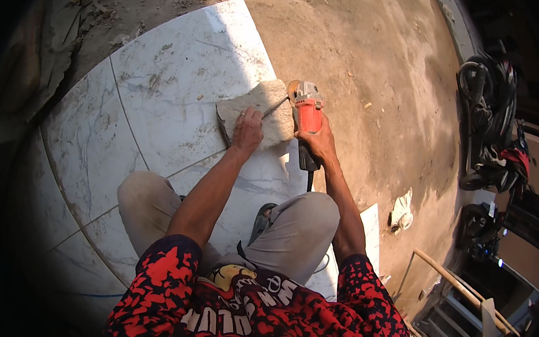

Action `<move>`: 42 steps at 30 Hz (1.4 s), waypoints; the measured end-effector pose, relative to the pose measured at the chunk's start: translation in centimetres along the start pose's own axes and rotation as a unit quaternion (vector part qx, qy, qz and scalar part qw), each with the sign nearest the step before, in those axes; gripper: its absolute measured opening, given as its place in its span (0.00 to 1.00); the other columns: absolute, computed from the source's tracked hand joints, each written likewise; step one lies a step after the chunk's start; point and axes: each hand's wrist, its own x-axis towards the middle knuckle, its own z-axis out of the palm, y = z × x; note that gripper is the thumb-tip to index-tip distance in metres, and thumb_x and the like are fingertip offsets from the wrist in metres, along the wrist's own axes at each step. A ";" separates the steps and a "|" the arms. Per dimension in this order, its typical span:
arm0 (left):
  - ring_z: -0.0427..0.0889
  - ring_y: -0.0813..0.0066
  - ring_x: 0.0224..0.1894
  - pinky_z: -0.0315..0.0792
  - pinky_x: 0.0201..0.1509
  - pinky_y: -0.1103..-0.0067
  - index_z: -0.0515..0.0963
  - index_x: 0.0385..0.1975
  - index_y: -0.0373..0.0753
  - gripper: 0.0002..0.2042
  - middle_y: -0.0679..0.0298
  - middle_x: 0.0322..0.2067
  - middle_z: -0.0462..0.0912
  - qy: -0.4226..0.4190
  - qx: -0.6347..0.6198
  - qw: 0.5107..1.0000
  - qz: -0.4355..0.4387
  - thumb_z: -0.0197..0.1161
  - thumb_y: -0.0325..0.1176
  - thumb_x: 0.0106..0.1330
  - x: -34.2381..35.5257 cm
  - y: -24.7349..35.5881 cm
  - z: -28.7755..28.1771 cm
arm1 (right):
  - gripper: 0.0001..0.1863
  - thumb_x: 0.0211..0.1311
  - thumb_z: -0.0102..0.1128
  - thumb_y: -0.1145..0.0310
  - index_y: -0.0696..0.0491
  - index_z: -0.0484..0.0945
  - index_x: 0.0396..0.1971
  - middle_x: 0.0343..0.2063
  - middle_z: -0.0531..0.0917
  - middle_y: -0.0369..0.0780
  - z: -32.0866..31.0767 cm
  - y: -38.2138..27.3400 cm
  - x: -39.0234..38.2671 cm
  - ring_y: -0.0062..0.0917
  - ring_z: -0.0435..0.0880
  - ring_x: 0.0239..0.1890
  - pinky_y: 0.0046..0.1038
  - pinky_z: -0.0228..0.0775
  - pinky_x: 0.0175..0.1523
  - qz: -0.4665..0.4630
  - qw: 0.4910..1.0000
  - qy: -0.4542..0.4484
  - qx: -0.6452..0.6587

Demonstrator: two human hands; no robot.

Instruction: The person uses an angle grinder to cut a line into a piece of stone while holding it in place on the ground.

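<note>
My right hand (pixel 322 140) is wrapped round the body of a red and black angle grinder (pixel 309 116), near the right edge of a rough pale stone block (pixel 263 99). The grinder's brownish disc (pixel 292 89) faces left. Between the closed fingers of my left hand (pixel 248 131) is a thin dark metal rod (pixel 275 107). This rod slants up over the stone, its tip at or very near the disc; contact cannot be made out. My left hand rests low on the block, which lies on white marbled tiles (pixel 192 67).
Bare brown ground (pixel 365 97) borders the tiles on the right. A black power cord (pixel 310 181) drops from the grinder toward my knee. A crumpled pale object (pixel 401 212) lies on the ground. Parked motorbikes (pixel 494 170) and wooden poles (pixel 456 284) stand along the right side.
</note>
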 end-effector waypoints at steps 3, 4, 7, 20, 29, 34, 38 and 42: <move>0.75 0.48 0.45 0.71 0.50 0.59 0.74 0.36 0.37 0.05 0.52 0.38 0.73 0.004 -0.003 1.000 0.001 0.58 0.26 0.62 0.1 0.1 0.0 | 0.51 0.37 0.76 0.63 0.55 0.62 0.66 0.53 0.80 0.50 -0.4 -0.1 0.7 0.40 0.81 0.54 0.36 0.73 0.58 0.045 0.999 -0.023 -0.006; 0.75 0.48 0.45 0.71 0.50 0.59 0.74 0.36 0.37 0.05 0.52 0.38 0.73 0.005 -0.002 1.000 0.002 0.58 0.25 0.62 0.1 0.1 0.1 | 0.51 0.37 0.76 0.62 0.55 0.62 0.66 0.53 0.80 0.50 -0.5 -0.1 1.0 0.40 0.81 0.54 0.36 0.73 0.58 0.050 0.998 -0.021 -0.006; 0.75 0.48 0.45 0.71 0.50 0.59 0.74 0.36 0.37 0.04 0.52 0.38 0.73 0.005 -0.002 1.000 0.002 0.57 0.25 0.62 0.2 0.2 0.1 | 0.51 0.37 0.76 0.62 0.55 0.62 0.66 0.53 0.80 0.51 -0.6 0.1 1.1 0.41 0.81 0.54 0.36 0.73 0.58 0.059 0.998 -0.019 -0.007; 0.76 0.48 0.44 0.72 0.49 0.59 0.75 0.35 0.37 0.04 0.52 0.37 0.74 0.004 0.000 1.000 0.000 0.58 0.25 0.62 0.2 0.1 0.2 | 0.51 0.37 0.76 0.62 0.55 0.62 0.67 0.53 0.80 0.50 -0.8 -0.3 1.0 0.41 0.81 0.54 0.36 0.74 0.57 0.058 0.998 -0.017 -0.016; 0.76 0.49 0.45 0.72 0.49 0.60 0.75 0.35 0.37 0.04 0.53 0.37 0.74 0.002 0.011 1.000 -0.001 0.59 0.26 0.61 0.2 0.1 0.1 | 0.51 0.37 0.75 0.61 0.55 0.61 0.66 0.53 0.80 0.51 -0.6 -0.6 0.5 0.42 0.81 0.53 0.37 0.73 0.57 0.034 0.999 -0.024 -0.021; 0.76 0.49 0.45 0.72 0.48 0.60 0.75 0.34 0.37 0.04 0.53 0.37 0.74 0.007 0.007 1.000 0.001 0.59 0.26 0.61 0.2 0.0 0.3 | 0.51 0.37 0.74 0.61 0.54 0.61 0.67 0.53 0.80 0.51 -0.8 -0.3 1.3 0.42 0.81 0.54 0.37 0.73 0.58 0.053 0.998 -0.026 -0.025; 0.76 0.50 0.44 0.71 0.48 0.60 0.75 0.35 0.37 0.04 0.53 0.37 0.74 0.008 0.008 1.000 -0.003 0.59 0.25 0.61 0.1 -0.2 0.3 | 0.51 0.38 0.75 0.61 0.55 0.61 0.67 0.53 0.80 0.51 -0.4 -0.8 0.2 0.42 0.81 0.54 0.37 0.74 0.57 0.020 0.999 -0.016 -0.032; 0.76 0.50 0.44 0.71 0.48 0.60 0.75 0.35 0.37 0.04 0.53 0.36 0.74 0.019 0.009 1.000 0.009 0.58 0.25 0.61 0.0 -0.1 0.3 | 0.51 0.37 0.75 0.61 0.55 0.61 0.67 0.53 0.80 0.51 -0.5 -0.9 0.5 0.42 0.81 0.54 0.37 0.74 0.57 0.037 0.999 -0.024 -0.018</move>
